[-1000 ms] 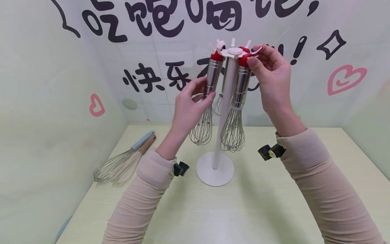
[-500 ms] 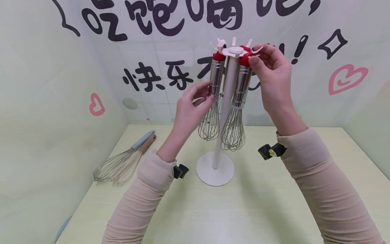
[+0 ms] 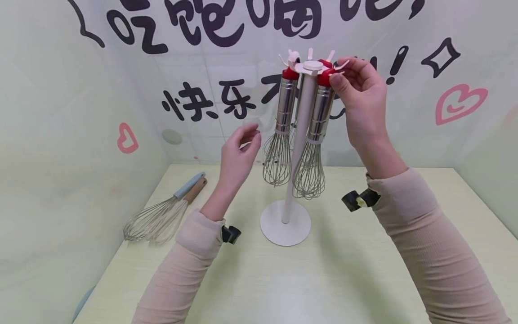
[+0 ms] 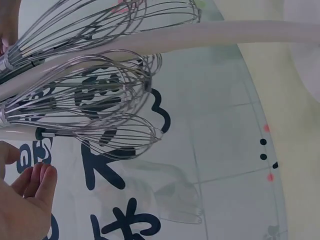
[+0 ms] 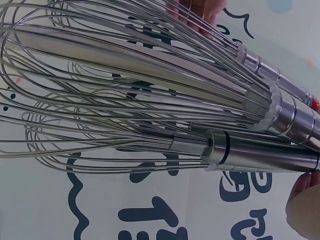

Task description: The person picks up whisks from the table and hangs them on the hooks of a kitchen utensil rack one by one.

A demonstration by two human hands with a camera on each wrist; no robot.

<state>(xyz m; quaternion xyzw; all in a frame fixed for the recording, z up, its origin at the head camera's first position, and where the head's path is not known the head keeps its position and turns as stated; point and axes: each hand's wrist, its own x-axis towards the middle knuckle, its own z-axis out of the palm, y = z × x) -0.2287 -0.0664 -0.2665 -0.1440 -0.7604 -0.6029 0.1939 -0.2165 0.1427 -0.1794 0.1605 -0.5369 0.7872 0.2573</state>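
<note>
My left hand (image 3: 239,155) is beside the rack, fingers loosely bent and holding nothing, a short gap left of the nearest whisk. That whisk (image 3: 285,105), with a steel handle and red top, hangs from a hook of the white rotating rack (image 3: 283,234). High on the right side, my right hand (image 3: 364,99) pinches a rack hook (image 3: 343,65), its thumb at the red top of a second steel whisk (image 3: 321,112). Further whisks hang behind, partly hidden by the pole. In the right wrist view, a plain steel whisk handle (image 5: 265,150) with a black ring runs close to the right hand.
On the table's left side lie a blue-handled whisk (image 3: 189,185) and a brown-handled whisk (image 3: 195,191), side by side. A pale wall (image 3: 222,148) with black lettering stands behind the rack. Black wrist cameras (image 3: 230,234) sit on the cuffs.
My left hand lets go of the left red-topped whisk and draws away to the left. That whisk now hangs straighter, closer to the pole. The right hand stays at its hook.
</note>
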